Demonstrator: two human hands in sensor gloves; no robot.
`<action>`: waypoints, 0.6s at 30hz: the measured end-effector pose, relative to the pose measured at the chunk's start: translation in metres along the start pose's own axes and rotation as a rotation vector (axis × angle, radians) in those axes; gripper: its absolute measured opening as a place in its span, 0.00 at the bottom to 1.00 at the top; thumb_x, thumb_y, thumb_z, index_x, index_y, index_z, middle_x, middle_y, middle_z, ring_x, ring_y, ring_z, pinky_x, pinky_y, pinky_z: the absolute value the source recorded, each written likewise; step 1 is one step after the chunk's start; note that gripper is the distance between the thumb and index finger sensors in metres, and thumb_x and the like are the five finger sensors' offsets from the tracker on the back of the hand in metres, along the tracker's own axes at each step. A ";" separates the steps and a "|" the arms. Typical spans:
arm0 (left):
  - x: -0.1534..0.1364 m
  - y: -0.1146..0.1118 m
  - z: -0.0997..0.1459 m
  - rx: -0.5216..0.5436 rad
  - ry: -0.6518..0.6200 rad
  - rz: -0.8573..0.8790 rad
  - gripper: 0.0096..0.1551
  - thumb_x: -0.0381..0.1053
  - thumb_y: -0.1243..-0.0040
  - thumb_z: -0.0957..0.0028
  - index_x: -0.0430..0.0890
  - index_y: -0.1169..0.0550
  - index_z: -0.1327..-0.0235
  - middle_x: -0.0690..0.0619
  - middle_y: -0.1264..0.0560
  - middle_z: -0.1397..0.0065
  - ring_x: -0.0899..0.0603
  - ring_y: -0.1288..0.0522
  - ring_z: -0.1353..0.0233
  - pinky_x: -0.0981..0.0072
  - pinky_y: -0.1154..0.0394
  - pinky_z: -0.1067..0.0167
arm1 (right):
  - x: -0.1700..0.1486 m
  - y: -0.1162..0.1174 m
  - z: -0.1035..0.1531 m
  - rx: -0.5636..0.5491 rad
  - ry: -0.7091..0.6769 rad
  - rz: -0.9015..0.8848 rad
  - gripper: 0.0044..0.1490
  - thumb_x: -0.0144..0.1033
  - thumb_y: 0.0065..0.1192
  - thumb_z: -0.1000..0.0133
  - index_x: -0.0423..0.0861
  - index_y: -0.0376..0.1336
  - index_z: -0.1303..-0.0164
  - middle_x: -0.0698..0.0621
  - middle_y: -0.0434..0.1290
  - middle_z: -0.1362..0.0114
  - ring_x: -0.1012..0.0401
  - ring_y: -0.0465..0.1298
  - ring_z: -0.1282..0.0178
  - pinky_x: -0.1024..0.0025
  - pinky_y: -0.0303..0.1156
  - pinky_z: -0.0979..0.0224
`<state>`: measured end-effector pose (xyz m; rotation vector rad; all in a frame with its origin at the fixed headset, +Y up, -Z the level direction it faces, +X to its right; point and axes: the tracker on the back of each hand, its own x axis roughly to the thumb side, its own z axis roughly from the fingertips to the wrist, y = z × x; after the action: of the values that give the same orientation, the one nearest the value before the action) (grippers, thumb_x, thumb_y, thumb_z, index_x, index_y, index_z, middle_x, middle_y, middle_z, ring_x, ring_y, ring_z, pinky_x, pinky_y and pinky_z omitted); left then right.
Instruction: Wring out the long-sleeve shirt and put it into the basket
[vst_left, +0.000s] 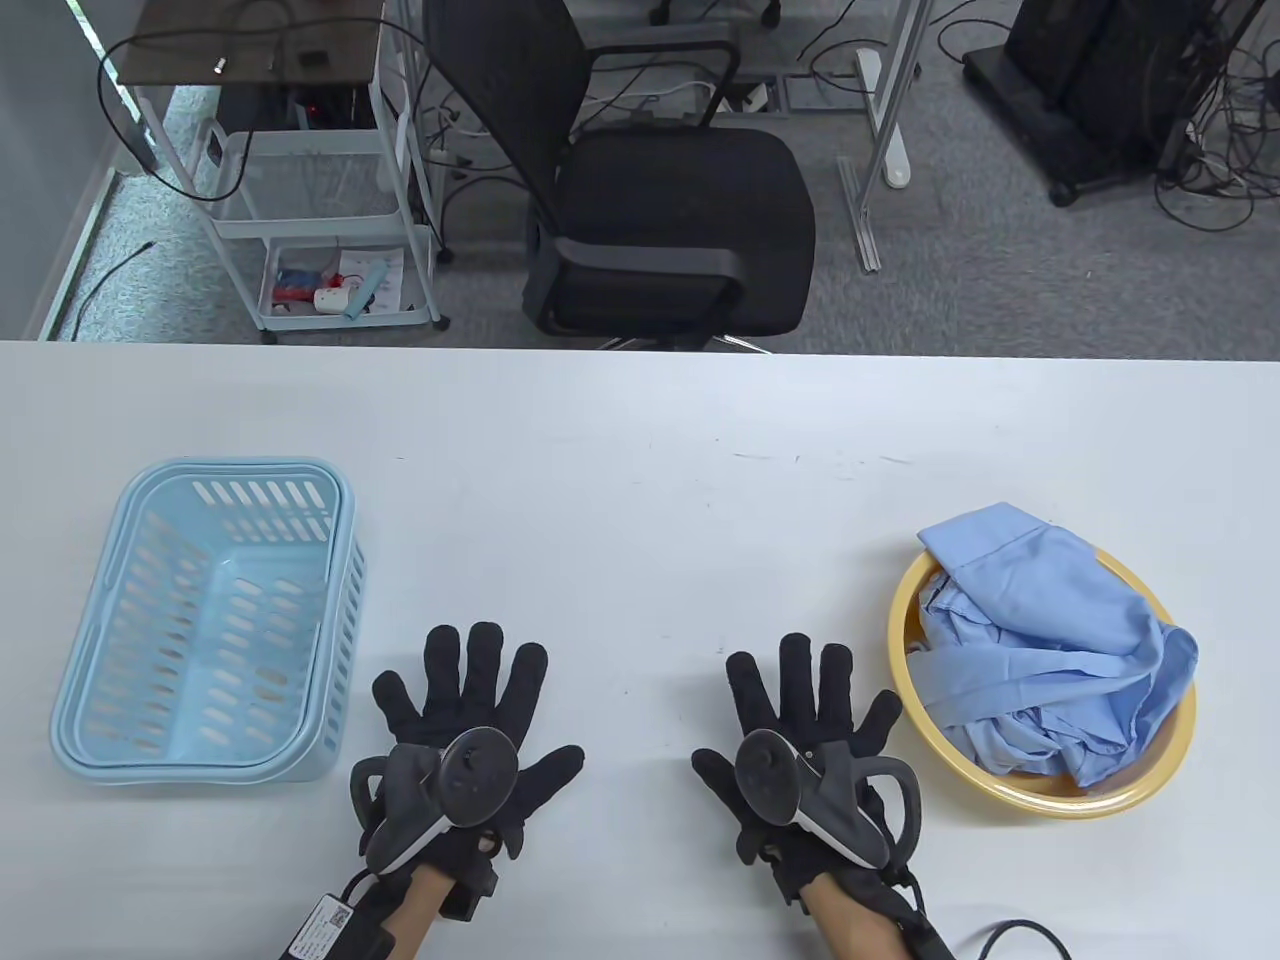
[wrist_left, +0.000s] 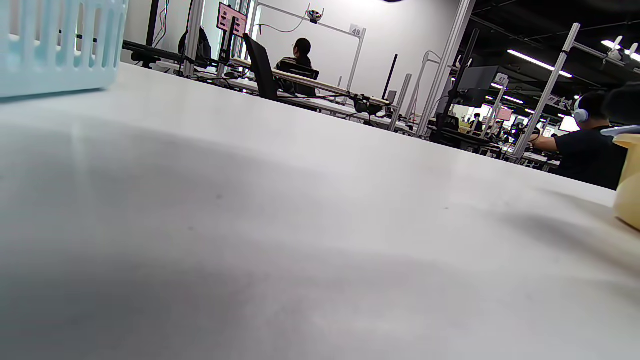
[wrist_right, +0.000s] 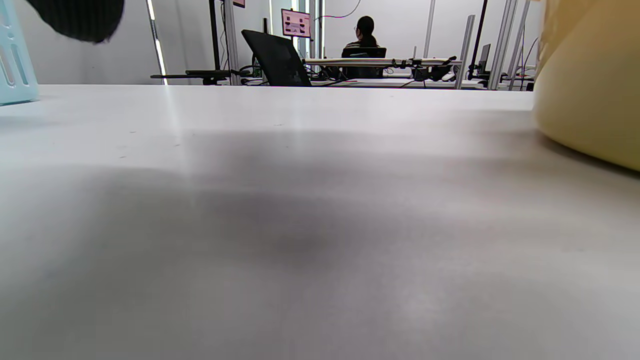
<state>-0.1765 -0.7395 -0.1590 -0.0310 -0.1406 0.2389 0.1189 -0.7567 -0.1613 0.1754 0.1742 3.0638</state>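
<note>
shirt: light blue long-sleeve shirt (vst_left: 1050, 660) bunched in yellow basin (vst_left: 1040, 795), collar over its rim
basket: pale blue slotted basket (vst_left: 205, 620), well left of basin, nothing in it
hands: left hand (vst_left: 465, 740), right hand (vst_left: 800, 745) flat on counter (vst_left: 640, 450) between basket and basin, each grip spread, holding nothing

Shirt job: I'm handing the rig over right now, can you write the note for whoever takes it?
Left hand and right hand: both flat on the white table, fingers spread, holding nothing.
Light blue long-sleeve shirt: bunched in the yellow basin, beside the right hand.
Light blue basket: beside the left hand, nothing in it.
Done: nothing.
Left: lift the shirt, wring it, drop it in the basket.
</note>
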 end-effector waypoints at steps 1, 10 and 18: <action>0.000 0.001 0.000 0.003 0.001 -0.001 0.61 0.90 0.59 0.67 0.64 0.47 0.17 0.55 0.64 0.13 0.34 0.68 0.13 0.17 0.64 0.30 | 0.000 0.000 0.001 -0.002 -0.003 -0.007 0.61 0.78 0.49 0.44 0.59 0.26 0.17 0.45 0.19 0.16 0.37 0.25 0.17 0.15 0.29 0.31; -0.003 0.002 0.001 0.005 0.017 0.008 0.62 0.89 0.58 0.66 0.63 0.46 0.17 0.55 0.64 0.13 0.34 0.67 0.13 0.18 0.63 0.30 | -0.002 -0.004 0.003 -0.035 -0.006 -0.047 0.61 0.77 0.49 0.44 0.57 0.27 0.17 0.43 0.20 0.15 0.36 0.27 0.16 0.15 0.31 0.30; -0.004 0.007 0.002 0.026 0.016 0.017 0.61 0.88 0.56 0.65 0.62 0.46 0.17 0.55 0.63 0.13 0.34 0.66 0.12 0.18 0.62 0.28 | -0.003 -0.015 0.007 -0.092 -0.010 -0.071 0.61 0.77 0.49 0.44 0.57 0.28 0.16 0.42 0.22 0.15 0.36 0.30 0.15 0.15 0.35 0.29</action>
<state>-0.1826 -0.7340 -0.1578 -0.0080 -0.1215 0.2572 0.1239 -0.7415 -0.1570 0.1755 0.0376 2.9917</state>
